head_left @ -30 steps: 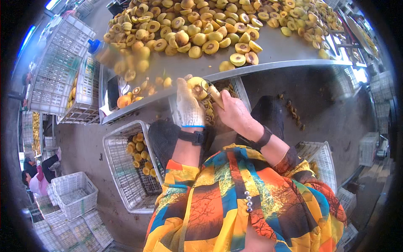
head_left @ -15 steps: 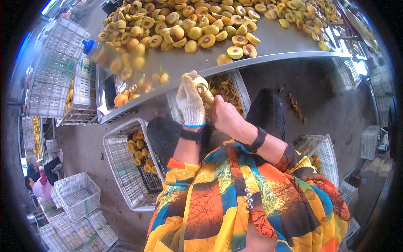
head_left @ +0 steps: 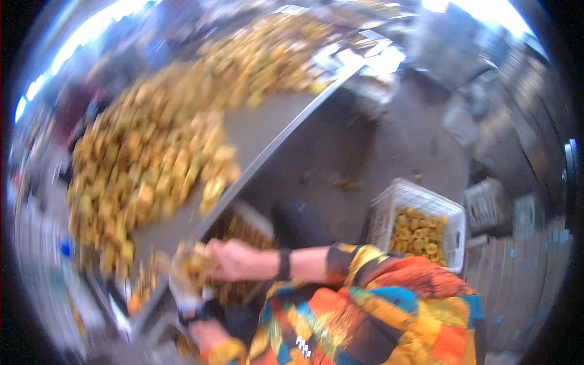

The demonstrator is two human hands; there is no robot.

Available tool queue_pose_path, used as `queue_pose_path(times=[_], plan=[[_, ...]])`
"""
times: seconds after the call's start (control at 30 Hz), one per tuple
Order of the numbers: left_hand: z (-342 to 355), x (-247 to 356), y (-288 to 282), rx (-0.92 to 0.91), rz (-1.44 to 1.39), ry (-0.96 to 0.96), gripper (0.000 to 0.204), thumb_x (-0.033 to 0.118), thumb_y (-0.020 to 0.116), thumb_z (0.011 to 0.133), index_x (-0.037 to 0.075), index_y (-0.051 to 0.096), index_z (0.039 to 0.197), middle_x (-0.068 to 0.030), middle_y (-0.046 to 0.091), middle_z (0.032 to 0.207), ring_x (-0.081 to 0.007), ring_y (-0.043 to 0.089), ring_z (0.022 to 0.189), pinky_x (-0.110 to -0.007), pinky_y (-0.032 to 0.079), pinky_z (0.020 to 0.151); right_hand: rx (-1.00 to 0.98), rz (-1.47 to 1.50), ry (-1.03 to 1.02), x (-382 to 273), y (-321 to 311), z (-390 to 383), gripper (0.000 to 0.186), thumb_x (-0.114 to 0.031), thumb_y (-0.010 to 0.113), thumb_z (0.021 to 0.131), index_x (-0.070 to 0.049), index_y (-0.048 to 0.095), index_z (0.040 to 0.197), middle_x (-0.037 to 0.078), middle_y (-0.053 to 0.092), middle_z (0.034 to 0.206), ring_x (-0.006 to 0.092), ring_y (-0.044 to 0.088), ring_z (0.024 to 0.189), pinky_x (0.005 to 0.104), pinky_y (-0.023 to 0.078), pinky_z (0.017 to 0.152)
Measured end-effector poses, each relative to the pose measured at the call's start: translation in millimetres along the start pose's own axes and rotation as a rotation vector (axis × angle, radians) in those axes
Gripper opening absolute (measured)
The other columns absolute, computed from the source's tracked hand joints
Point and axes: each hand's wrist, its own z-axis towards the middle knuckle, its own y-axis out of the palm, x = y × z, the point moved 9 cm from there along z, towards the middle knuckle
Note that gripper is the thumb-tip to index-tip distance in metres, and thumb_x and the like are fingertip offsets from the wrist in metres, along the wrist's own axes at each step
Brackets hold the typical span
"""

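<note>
Just beside the table edge (head_left: 285, 145), hands (head_left: 234, 260), grip indiscernible through blur; wide floor (head_left: 420, 149) rightward.

I see a loose shirt (head_left: 365, 313) patched in orange, yellow, teal and dark brown, pale beads (head_left: 303, 347) down its front, black wristbands (head_left: 285, 264), dark trousers (head_left: 298, 221) and a blurred, pale glove (head_left: 185, 292) on the left hand (head_left: 185, 282).

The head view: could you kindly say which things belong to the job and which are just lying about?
Probably in the job:
right hand and left hand, close to blurred yellow fruit
heaped yellow fruit on the metal table
white fruit-filled crate

Probably just lying about:
brown scraps on the floor
grey-white crate, farther right
</note>
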Motion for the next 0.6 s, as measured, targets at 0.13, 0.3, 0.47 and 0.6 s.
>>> queue_pose_path(times=[0.13,0.3,0.47,0.6], plan=[[20,-12,35,-0.211,0.245,-0.047,0.084,0.077,0.025,0.077,0.005,0.060,0.101,-0.0088,0.060,0.079,-0.0146,0.057,0.067,-0.025,0.047,0.052,-0.067,0.151,-0.047,9,-20,6,0.048,-0.034,0.066,0.078,0.001,0.047,0.102,0.020,0.059,0.077,0.0329,0.060,0.070,0.0376,0.048,0.063],[28,-4,68,-0.344,0.067,0.066,0.083,0.073,0.024,0.081,0.002,0.055,0.111,-0.0092,0.060,0.085,-0.0168,0.058,0.079,-0.029,0.048,0.070,-0.018,0.413,0.137,42,-33,12,0.040,-0.030,0.066,0.078,0.001,0.052,0.100,0.010,0.062,0.080,0.0179,0.058,0.067,0.0303,0.048,0.062],[-10,-4,62,0.061,-0.192,0.297,0.074,0.064,0.028,0.087,0.001,0.042,0.124,-0.0134,0.050,0.110,-0.0205,0.053,0.099,-0.037,0.042,0.090,0.080,0.634,0.345,33,-36,7,0.025,-0.023,0.059,0.083,-0.001,0.053,0.094,0.004,0.057,0.067,0.0084,0.051,0.052,0.0255,0.041,0.043],[10,-27,35,0.221,0.042,0.201,0.071,0.062,0.028,0.088,-0.001,0.044,0.117,-0.0132,0.050,0.104,-0.0206,0.053,0.093,-0.037,0.044,0.086,0.218,0.694,0.482,60,-15,-2,0.023,-0.023,0.057,0.085,-0.002,0.051,0.089,0.002,0.051,0.058,0.0108,0.047,0.043,0.0263,0.036,0.037]])
